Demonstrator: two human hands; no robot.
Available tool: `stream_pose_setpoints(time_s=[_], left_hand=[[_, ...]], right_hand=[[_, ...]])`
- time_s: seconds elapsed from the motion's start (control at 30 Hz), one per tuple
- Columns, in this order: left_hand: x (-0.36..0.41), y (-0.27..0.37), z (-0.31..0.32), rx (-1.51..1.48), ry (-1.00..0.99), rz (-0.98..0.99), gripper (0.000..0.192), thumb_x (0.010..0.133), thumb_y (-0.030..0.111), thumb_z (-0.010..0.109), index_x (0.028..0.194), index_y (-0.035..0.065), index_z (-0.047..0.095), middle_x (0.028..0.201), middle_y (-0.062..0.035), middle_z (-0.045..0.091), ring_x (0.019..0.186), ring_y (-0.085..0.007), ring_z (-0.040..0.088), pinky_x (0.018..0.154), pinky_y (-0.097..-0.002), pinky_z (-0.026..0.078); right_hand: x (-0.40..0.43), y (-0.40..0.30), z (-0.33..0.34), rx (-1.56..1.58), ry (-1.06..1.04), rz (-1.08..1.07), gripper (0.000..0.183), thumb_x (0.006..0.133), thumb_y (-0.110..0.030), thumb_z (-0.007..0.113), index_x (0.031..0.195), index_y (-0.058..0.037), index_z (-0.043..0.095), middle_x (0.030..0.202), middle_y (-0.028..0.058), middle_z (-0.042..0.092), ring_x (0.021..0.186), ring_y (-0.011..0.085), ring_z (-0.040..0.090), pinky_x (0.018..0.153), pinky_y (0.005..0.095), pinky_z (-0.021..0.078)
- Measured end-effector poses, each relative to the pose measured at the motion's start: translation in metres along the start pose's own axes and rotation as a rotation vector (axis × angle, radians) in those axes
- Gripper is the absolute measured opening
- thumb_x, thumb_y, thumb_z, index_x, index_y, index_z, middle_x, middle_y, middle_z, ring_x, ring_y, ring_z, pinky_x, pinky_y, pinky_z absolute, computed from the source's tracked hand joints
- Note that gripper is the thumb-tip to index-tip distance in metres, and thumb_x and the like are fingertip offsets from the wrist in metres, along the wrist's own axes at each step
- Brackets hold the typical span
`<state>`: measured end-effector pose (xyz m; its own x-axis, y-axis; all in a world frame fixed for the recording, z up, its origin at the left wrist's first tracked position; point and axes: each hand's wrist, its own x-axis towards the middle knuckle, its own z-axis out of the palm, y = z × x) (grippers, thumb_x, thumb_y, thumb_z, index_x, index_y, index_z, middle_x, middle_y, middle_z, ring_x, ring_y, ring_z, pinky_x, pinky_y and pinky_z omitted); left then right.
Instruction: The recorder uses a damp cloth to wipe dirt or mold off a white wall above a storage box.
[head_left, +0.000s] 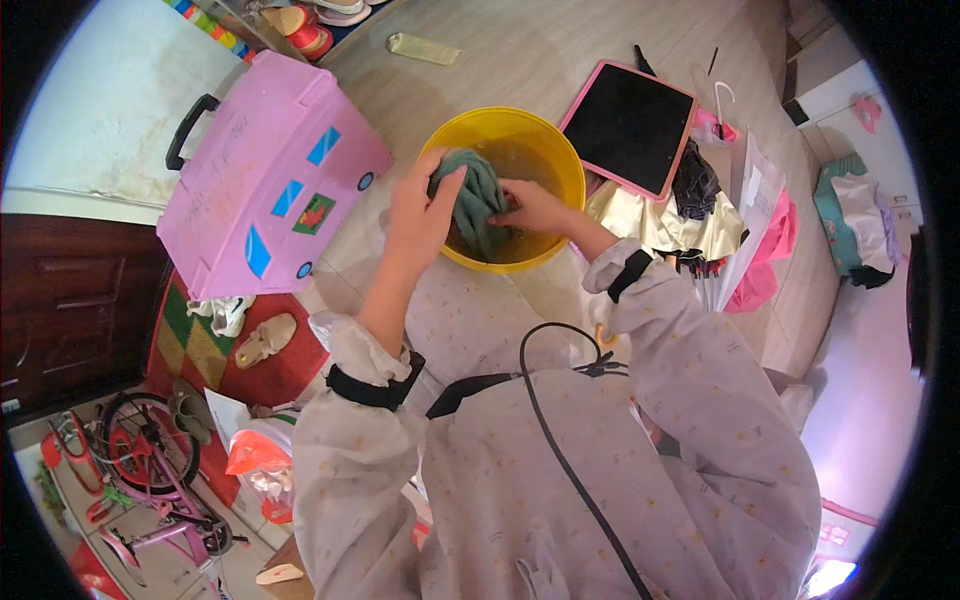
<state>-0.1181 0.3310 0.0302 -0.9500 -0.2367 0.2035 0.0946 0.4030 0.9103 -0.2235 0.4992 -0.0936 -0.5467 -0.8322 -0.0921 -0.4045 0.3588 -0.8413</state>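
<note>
Both my hands are on a bunched green cloth over a yellow bucket on the floor. My left hand grips the cloth's left side, thumb across its front, at the bucket's left rim. Lower on the right side, my right hand holds the cloth inside the bucket's mouth, its fingers partly hidden by the folds. The cloth's lower end hangs down into the bucket. Murky, brownish water appears to lie in the bucket.
A pink bus-shaped storage box stands left of the bucket. To the right are a pink-framed black tablet and folded umbrellas. Slippers lie on a red mat, near a pink bicycle. A black cable crosses my front.
</note>
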Motion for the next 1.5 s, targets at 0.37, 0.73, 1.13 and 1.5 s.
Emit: stream_pose_setpoints(time_s=[0.37, 0.73, 1.13, 1.5], left_hand=[[0.051, 0.079, -0.040, 0.012, 0.091, 0.335, 0.015, 0.085, 0.009, 0.056, 0.096, -0.0019, 0.056, 0.077, -0.0081, 0.059, 0.073, -0.0110, 0.053, 0.069, -0.0252, 0.043], [0.050, 0.056, -0.032, -0.066, 0.049, 0.270, 0.018, 0.086, 0.011, 0.057, 0.098, -0.0019, 0.057, 0.079, -0.0049, 0.061, 0.073, -0.0095, 0.052, 0.069, -0.0247, 0.043], [0.010, -0.052, 0.024, 0.228, -0.045, -0.011, 0.023, 0.081, 0.014, 0.060, 0.101, 0.0025, 0.060, 0.092, -0.0187, 0.063, 0.088, -0.0367, 0.060, 0.076, -0.0387, 0.047], [-0.007, -0.117, 0.086, 0.907, -0.803, -0.377, 0.026, 0.080, 0.014, 0.058, 0.105, 0.0074, 0.061, 0.099, -0.0188, 0.064, 0.094, -0.0345, 0.062, 0.079, -0.0427, 0.051]], right_hand=[[-0.005, -0.070, -0.092, -0.042, 0.257, -0.155, 0.024, 0.078, -0.017, 0.068, 0.087, -0.0012, 0.052, 0.069, 0.0079, 0.053, 0.066, 0.0165, 0.050, 0.063, 0.0302, 0.0427], [-0.013, -0.051, -0.115, 0.043, 0.456, -0.201, 0.017, 0.081, -0.001, 0.061, 0.095, -0.0012, 0.051, 0.081, 0.0017, 0.054, 0.078, 0.0080, 0.053, 0.070, 0.0239, 0.0450], [-0.025, -0.008, -0.069, -0.438, 0.239, 0.169, 0.031, 0.066, -0.006, 0.061, 0.097, -0.0058, 0.056, 0.088, 0.0170, 0.062, 0.087, 0.0356, 0.060, 0.074, 0.0434, 0.0474], [-0.008, 0.010, 0.016, -0.604, -0.278, 0.258, 0.051, 0.064, -0.017, 0.074, 0.109, -0.0068, 0.053, 0.109, 0.0169, 0.058, 0.103, 0.0332, 0.056, 0.083, 0.0425, 0.0480]])
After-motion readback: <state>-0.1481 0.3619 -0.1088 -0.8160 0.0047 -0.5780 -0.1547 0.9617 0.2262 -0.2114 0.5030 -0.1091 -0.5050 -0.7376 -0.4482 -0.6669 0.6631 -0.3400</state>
